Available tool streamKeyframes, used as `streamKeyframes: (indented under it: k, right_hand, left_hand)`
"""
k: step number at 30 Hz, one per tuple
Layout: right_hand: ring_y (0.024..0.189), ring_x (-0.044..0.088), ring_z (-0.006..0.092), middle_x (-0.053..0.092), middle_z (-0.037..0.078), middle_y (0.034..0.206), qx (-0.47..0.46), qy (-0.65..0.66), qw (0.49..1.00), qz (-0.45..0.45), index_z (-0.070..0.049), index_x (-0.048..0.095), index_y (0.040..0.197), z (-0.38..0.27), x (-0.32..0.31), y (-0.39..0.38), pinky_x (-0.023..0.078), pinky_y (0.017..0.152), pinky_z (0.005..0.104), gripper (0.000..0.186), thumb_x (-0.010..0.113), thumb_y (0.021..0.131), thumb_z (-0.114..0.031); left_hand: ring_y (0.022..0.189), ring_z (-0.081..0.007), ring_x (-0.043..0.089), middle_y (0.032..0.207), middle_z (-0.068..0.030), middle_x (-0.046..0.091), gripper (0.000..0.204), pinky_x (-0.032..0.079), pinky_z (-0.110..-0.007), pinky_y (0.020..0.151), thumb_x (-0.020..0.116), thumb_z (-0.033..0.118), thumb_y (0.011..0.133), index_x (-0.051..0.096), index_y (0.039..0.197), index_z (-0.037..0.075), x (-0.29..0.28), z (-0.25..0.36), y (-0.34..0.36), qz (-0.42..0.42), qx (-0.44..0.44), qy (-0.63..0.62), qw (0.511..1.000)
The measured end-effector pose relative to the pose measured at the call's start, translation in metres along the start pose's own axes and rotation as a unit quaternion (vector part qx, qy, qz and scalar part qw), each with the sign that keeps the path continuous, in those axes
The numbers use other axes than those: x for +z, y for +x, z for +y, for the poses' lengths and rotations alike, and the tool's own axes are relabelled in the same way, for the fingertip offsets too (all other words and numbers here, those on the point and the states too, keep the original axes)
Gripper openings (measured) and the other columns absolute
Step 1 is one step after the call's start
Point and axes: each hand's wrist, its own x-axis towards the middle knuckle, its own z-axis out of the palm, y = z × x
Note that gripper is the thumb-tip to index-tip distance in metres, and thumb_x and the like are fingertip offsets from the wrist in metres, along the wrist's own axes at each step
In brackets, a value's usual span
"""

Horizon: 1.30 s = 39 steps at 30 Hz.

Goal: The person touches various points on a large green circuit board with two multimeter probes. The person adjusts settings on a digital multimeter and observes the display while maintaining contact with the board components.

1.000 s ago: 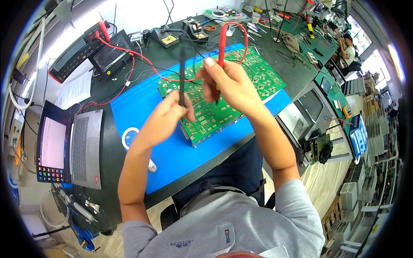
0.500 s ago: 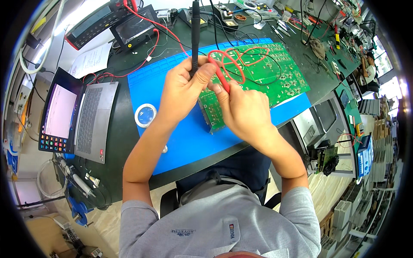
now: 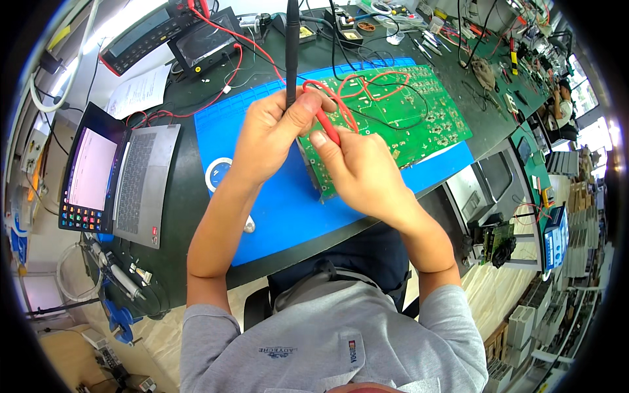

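Observation:
My left hand (image 3: 272, 131) grips a black test probe (image 3: 291, 52), which points upward, with its thumb bent beside the upper end of a red probe (image 3: 327, 126). My right hand (image 3: 357, 173) is closed on the red probe, just below and right of my left hand. Both hands are over the left part of a green circuit board (image 3: 419, 111), whose edge under them is partly hidden. The board lies on a blue mat (image 3: 275, 226), with looped red and black leads (image 3: 367, 88) across its top.
Laptop (image 3: 137, 190) at left; bench meter (image 3: 134, 39), screened device (image 3: 203, 42) and soldering iron stands (image 3: 344, 33) behind. Round white-rimmed container (image 3: 216, 171) on the mat. Tools (image 3: 429, 46) crowd the back right. A person (image 3: 560, 108) sits at the far right.
Since a second ago my hands have drawn together and the red probe has tipped from upright to slanting. Over the last half second both hands shifted slightly left. The view has also shifted.

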Motion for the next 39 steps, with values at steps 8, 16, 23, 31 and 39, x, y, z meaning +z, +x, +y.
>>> streamKeyframes:
  k: [8,16,23,31,39]
  right_hand:
    - [0.047,0.049,0.009,0.05,0.002,0.053,0.142,0.36,0.899,-0.203,-0.001,0.056,0.07,0.025,-0.025,0.009,0.038,0.044,0.0236,0.049,0.04,0.097,-0.038]
    - [0.061,0.056,0.0107,0.057,0.005,0.062,0.107,0.358,0.927,-0.041,-0.001,0.061,0.086,0.068,-0.039,0.009,0.044,0.058,0.0225,0.051,0.036,0.098,-0.044]
    - [0.069,0.06,0.0135,0.062,0.007,0.08,0.048,0.415,0.908,-0.042,-0.001,0.056,0.093,0.081,-0.023,0.006,0.05,0.063,0.0273,0.018,0.06,0.09,-0.018]
    - [0.068,0.059,0.012,0.062,0.008,0.082,0.044,0.405,0.913,-0.028,0.0,0.055,0.094,0.076,-0.013,0.01,0.049,0.064,0.0262,0.015,0.061,0.089,-0.013]
    - [0.069,0.058,0.0101,0.061,0.006,0.079,0.047,0.346,0.937,-0.008,0.0,0.054,0.095,0.072,-0.007,0.01,0.048,0.064,0.0243,0.014,0.06,0.089,-0.01]
  left_hand:
    - [0.065,-0.0052,0.041,0.067,0.0036,0.047,0.044,0.035,-0.022,0.062,0.045,0.038,0.097,0.062,0.097,-0.002,0.019,-0.017,0.002,0.007,-0.062,-0.101,0.993]
    - [0.058,-0.0054,0.039,0.071,0.0007,0.048,0.054,0.032,-0.02,0.051,0.029,0.051,0.098,0.053,0.078,0.007,0.001,-0.042,0.017,0.022,-0.161,0.01,0.987]
    - [0.049,-0.0041,0.032,0.069,0.0017,0.042,0.041,0.022,-0.02,0.041,0.036,0.046,0.098,0.043,0.08,0.01,0.002,-0.052,0.019,0.03,-0.152,-0.139,0.978]
    - [0.049,-0.0043,0.034,0.069,0.0012,0.043,0.034,0.025,-0.02,0.039,0.041,0.039,0.098,0.044,0.084,0.009,0.004,-0.056,0.02,0.066,-0.176,-0.128,0.974]
    - [0.044,-0.0075,0.036,0.059,-0.0004,0.044,0.038,0.028,-0.022,0.039,0.041,0.042,0.098,0.046,0.08,0.008,0.008,-0.053,0.018,0.08,-0.174,-0.086,0.978]
